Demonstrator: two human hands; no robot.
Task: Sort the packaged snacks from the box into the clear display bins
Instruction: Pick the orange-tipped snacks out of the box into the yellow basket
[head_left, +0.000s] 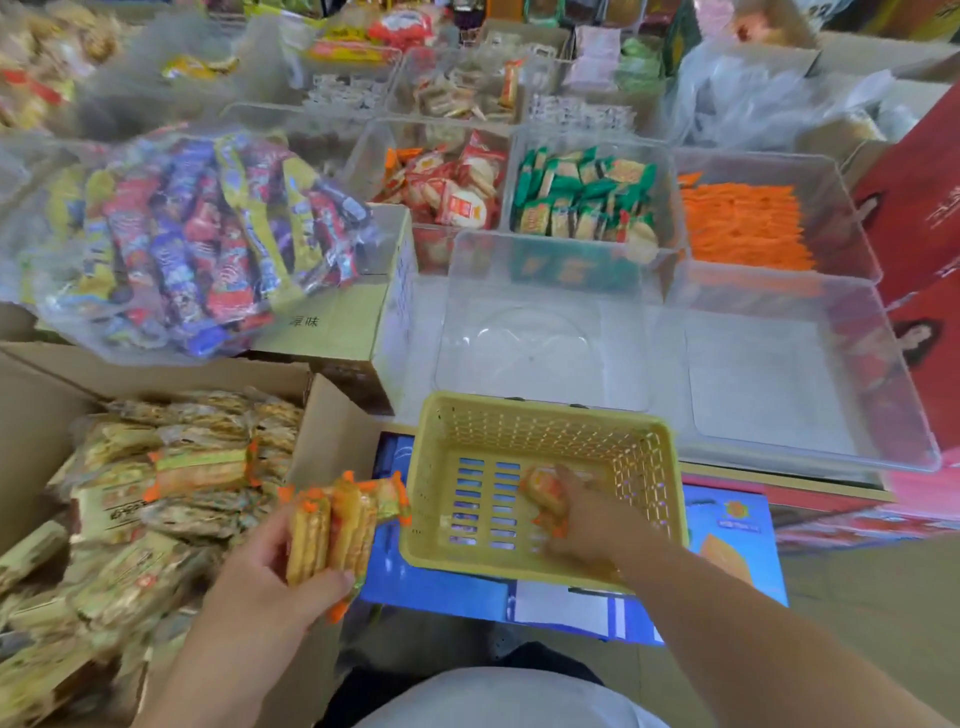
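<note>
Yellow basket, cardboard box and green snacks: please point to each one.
yellow basket (540, 406), head view, far rim
cardboard box (337, 431), head view, right flap
green snacks (582, 192), head view, middle of pile

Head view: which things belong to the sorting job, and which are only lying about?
Job: left hand gripping snack packs; right hand holding a single pack in the yellow basket; cardboard box; empty clear bin.
Lying about: bag of coloured bars; green packets; orange packets; red cartons.
</note>
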